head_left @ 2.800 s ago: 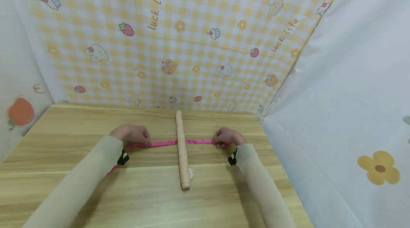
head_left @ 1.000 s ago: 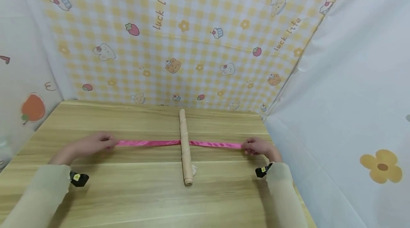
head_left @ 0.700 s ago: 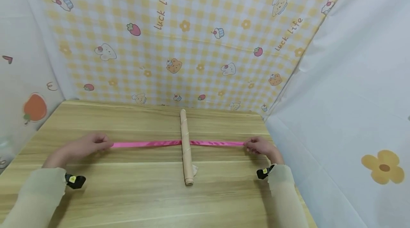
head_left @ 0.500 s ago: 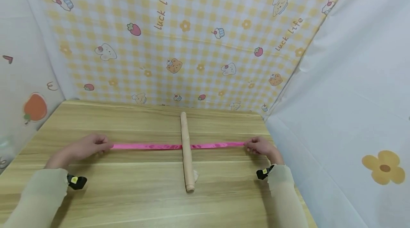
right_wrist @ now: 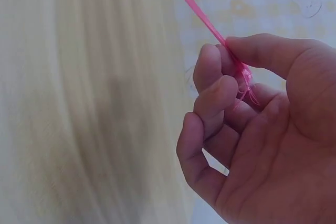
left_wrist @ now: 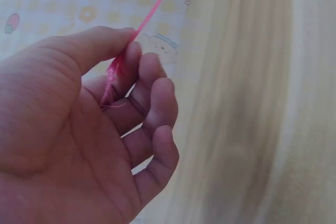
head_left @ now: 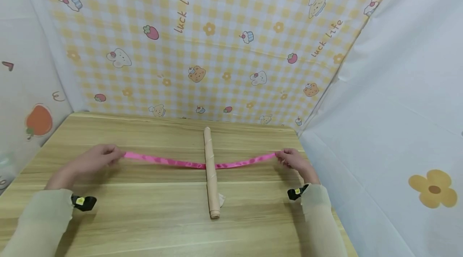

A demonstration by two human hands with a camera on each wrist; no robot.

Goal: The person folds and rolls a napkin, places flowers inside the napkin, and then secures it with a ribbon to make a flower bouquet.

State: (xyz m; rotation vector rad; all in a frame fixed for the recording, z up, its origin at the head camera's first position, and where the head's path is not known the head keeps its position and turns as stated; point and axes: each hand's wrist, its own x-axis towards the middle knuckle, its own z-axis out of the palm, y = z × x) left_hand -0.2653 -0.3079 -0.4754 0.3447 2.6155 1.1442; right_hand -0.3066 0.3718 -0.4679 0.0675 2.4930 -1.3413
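Observation:
A pink satin ribbon point(head_left: 162, 161) runs crosswise beneath a rolled-up beige sheet point(head_left: 211, 176), which looks like paper and lies lengthwise on the wooden table. The roll hides the ribbon where they cross. At the ribbon's left end, my left hand point(head_left: 92, 161) pinches it between thumb and index finger; a frayed tip sticks into the palm in the left wrist view. My right hand point(head_left: 293, 160) pinches the other end the same way, with loose threads showing in the right wrist view. Both ends are raised, so the ribbon sags toward the roll.
A small whitish scrap point(head_left: 222, 199) pokes out beside the roll's lower right side. Behind the table point(head_left: 152, 217) hangs a yellow checked cloth point(head_left: 217, 48); white sheets point(head_left: 390, 128) close off the right and left sides.
My hands have spread from near the roll to far apart, drawing the ribbon out. Since half a second ago they have moved slightly up; the ribbon now curves. The roll has shifted slightly toward me.

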